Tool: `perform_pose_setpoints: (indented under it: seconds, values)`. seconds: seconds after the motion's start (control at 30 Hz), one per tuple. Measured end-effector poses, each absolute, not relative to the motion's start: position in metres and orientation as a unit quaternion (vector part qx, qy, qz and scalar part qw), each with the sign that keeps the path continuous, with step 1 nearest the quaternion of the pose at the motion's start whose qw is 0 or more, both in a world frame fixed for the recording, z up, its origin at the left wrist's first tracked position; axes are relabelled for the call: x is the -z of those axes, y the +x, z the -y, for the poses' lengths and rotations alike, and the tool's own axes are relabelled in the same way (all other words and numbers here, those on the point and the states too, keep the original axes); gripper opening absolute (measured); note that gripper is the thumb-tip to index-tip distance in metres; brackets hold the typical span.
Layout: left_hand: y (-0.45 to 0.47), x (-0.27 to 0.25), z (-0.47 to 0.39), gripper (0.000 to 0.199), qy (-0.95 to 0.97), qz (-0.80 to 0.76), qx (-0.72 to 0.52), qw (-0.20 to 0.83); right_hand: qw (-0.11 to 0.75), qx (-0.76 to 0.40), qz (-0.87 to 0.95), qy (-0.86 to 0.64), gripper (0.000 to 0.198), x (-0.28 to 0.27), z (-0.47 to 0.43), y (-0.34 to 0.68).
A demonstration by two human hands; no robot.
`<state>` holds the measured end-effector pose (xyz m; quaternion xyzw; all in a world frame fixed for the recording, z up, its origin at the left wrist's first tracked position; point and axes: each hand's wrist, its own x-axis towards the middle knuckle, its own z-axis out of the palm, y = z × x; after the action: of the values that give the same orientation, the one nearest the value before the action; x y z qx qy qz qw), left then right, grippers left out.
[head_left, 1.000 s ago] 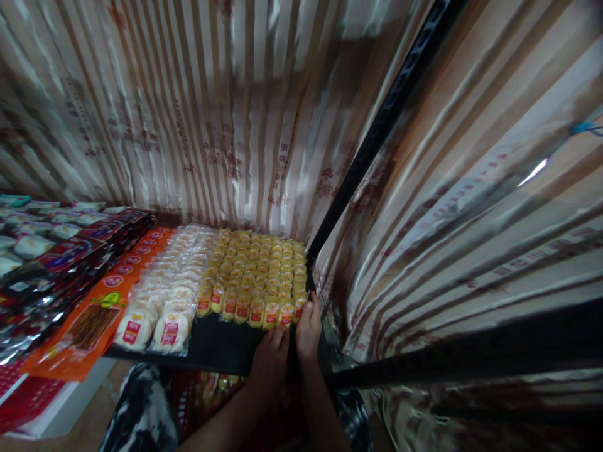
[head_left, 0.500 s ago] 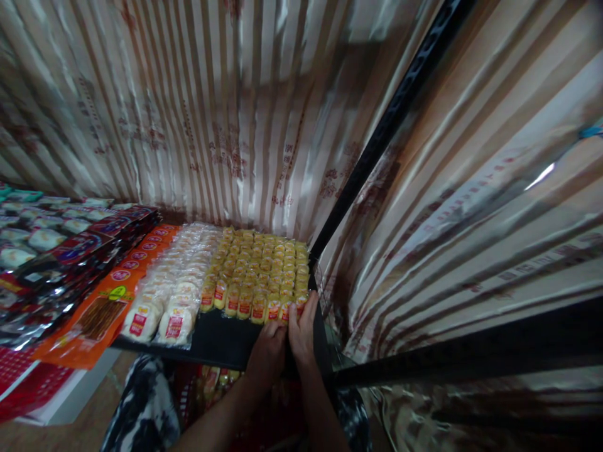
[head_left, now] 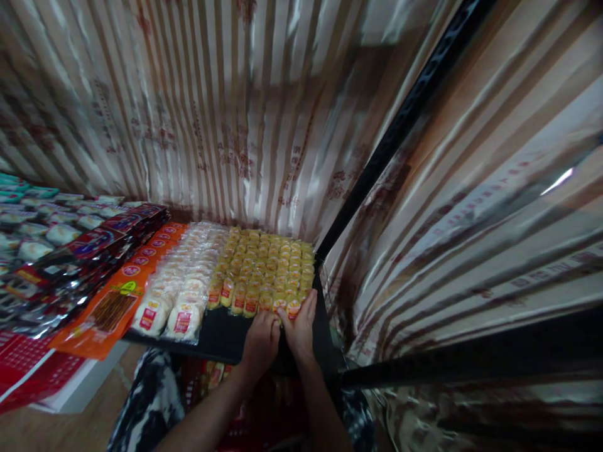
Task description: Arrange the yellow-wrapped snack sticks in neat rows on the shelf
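Note:
Small yellow wrapped cakes (head_left: 264, 263) stand in close rows on a black shelf (head_left: 217, 333), with red labels on the front ones. At the front right corner of this block, my right hand (head_left: 300, 326) has its thumb and straight fingers on either side of a front cake (head_left: 293, 307). My left hand (head_left: 261, 342) is close beside it, fingers curled against the front row; whatever they hold is hidden. Left of the yellow block lie two rows of round white cakes (head_left: 183, 317) in clear wrappers, with red labels.
An orange snack packet (head_left: 103, 314) and stacks of dark shiny packets (head_left: 85, 251) lie at left. A red basket (head_left: 28, 370) is below them. Black metal posts (head_left: 367, 169) and striped plastic sheeting (head_left: 211, 113) close in the back and right.
The view has shifted, so the shelf sits slightly farther right. My right thumb has moved left along the front row, and my left hand has shifted slightly left with its fingers curled.

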<state>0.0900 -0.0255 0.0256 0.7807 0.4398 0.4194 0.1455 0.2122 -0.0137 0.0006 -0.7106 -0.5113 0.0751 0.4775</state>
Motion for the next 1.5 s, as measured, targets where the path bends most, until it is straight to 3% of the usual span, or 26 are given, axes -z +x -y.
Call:
perform_pose_setpoints:
  seconds: [0.23,0.43,1.13,1.5]
  values:
    - [0.092,-0.021,0.022,0.029,0.755,-0.473,-0.438,0.119,0.475,-0.068,0.510,-0.714,0.094,-0.003,0.013,0.209]
    - [0.060,-0.035,0.028,0.014,0.691,-0.562,-0.447,0.079,0.533,-0.075,0.432,-0.724,0.073,-0.011,0.012,0.212]
    - [0.042,-0.012,-0.010,0.009,0.713,-0.575,-0.391,0.084,0.540,0.025,0.312,-0.781,0.062,-0.025,-0.020,0.188]
    - [0.051,-0.024,0.016,0.020,0.748,-0.507,-0.423,0.072,0.626,-0.100,0.286,-0.719,0.065,-0.026,0.008,0.214]
